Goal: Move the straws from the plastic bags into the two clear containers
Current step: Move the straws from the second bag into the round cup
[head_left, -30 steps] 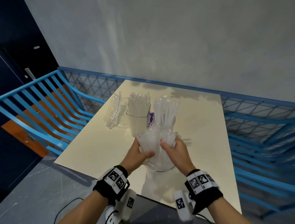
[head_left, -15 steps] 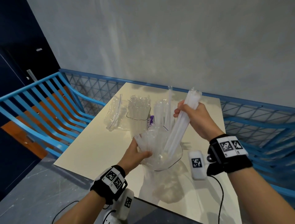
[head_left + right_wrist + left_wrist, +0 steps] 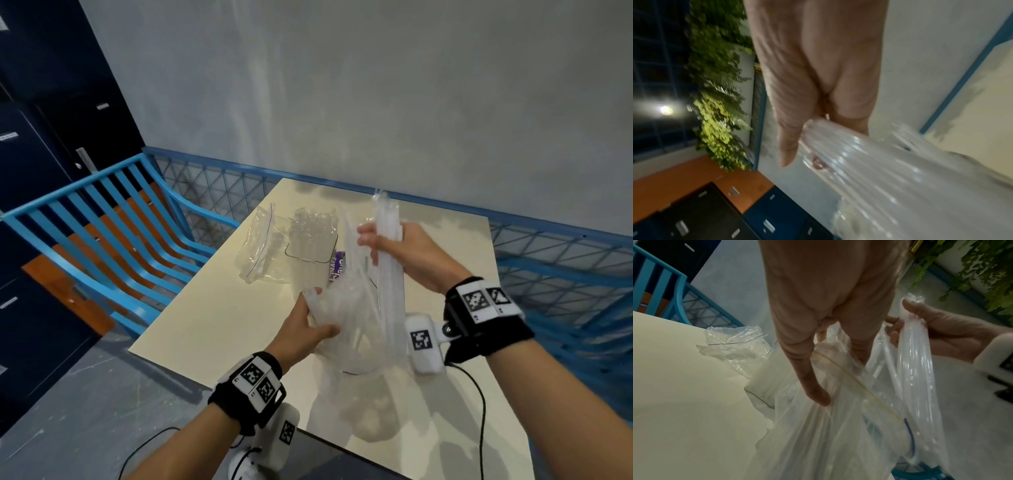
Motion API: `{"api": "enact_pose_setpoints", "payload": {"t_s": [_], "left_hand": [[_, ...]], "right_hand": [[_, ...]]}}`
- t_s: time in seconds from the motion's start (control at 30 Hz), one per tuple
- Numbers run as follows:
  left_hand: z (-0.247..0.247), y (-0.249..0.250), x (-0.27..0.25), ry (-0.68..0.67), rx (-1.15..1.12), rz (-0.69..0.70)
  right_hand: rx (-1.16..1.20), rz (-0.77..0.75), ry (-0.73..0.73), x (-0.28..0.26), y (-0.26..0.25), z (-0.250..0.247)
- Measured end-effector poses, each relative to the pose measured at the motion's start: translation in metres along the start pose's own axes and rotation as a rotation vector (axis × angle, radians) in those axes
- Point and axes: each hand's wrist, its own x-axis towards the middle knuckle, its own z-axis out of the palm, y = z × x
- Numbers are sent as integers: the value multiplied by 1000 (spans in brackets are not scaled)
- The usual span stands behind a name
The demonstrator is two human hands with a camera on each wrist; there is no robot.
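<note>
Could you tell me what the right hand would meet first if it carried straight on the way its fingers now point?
Probably the far container. The right hand, gripping a bundle of straws, points leftward across the table toward it. Depth is unclear, so it might pass above the rim and reach the empty bag instead.

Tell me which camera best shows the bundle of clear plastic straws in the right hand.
The head view: the bundle of clear plastic straws shows whole, gripped by the right hand. The left wrist view shows them bent and partial; the right wrist view is blurred.

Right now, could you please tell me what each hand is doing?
Left hand: grips the plastic bag.
Right hand: grips a bundle of straws.
</note>
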Motion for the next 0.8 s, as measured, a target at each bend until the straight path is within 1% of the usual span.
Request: {"api": "enact_pose_setpoints", "payload": {"t_s": [0.1,0.13,0.2,0.27,0.33,0.43,0.5,0.53,0.6,0.67,0.73,0.8], "left_hand": [[2,2,4,0,-1,0],[3,2,5,1,4,1],[5,2,6,-1,11,-3],[4,1,6,-6,2,-12],[2,-1,6,-2,-9,-17],[-2,-5,8,19,-20,-27],[-5,-8,8,20,-29,-33],[-6,-8,8,18,-33,-33],[-7,-9,8,20,-41,-30],[-7,-10,9,26,-47,-27],[-7,-11,9,28,-47,-25],[-8,-12,8,28,-45,-23]], "right_hand": [[-31,33,-96,-3,21,19],[-27,43,-96,-2,26,23],[-49,34,-41,3,29,26],[-52,-5,57,12,20,20],[18,-82,207,23,-3,2],[288,-229,497,36,-53,-31],[450,-360,646,44,-78,-45],[487,-415,703,48,-83,-45],[446,-455,774,54,-75,-34],[318,-405,777,61,-44,-12],[229,-285,749,64,-4,10],[135,-155,687,63,32,25]]}}
